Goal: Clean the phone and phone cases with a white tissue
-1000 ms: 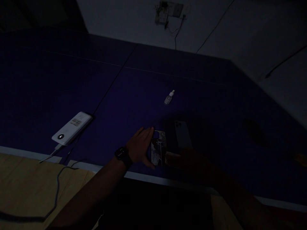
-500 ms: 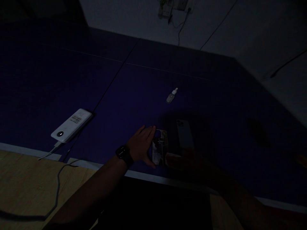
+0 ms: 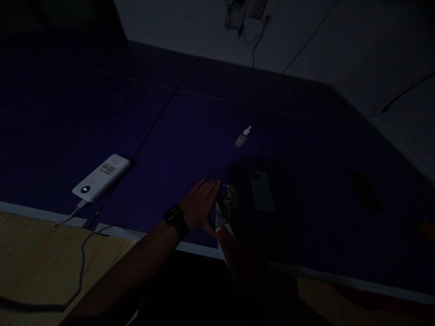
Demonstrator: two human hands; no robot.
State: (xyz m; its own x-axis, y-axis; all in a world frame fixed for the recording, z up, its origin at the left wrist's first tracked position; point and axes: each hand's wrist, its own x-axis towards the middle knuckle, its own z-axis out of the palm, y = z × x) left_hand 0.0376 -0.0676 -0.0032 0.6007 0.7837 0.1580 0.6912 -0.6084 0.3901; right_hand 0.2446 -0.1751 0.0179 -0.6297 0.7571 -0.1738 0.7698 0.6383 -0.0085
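Observation:
A phone case [image 3: 228, 203] with a dark printed picture and a camera cutout lies on the dark blue table. My left hand [image 3: 199, 206], a black watch on its wrist, holds the case along its left edge, fingers at the top corner and thumb near the bottom. In my right hand [image 3: 229, 244], mostly lost in shadow, is a folded white cloth or tissue [image 3: 224, 231], pressed on the lower end of the case. Just right of the case lies a phone [image 3: 261, 191], back up, with its camera lenses at the top.
A small dropper bottle [image 3: 242, 137] lies farther back. To the left sits a white power bank [image 3: 102, 177] with a lit display and a plugged-in cable [image 3: 80, 267]. Wall sockets [image 3: 253, 11] with cords are behind the table. The room is very dark.
My right hand has moved left with the white cloth, from beside the case's right edge onto its lower end. My left hand and the case have stayed put.

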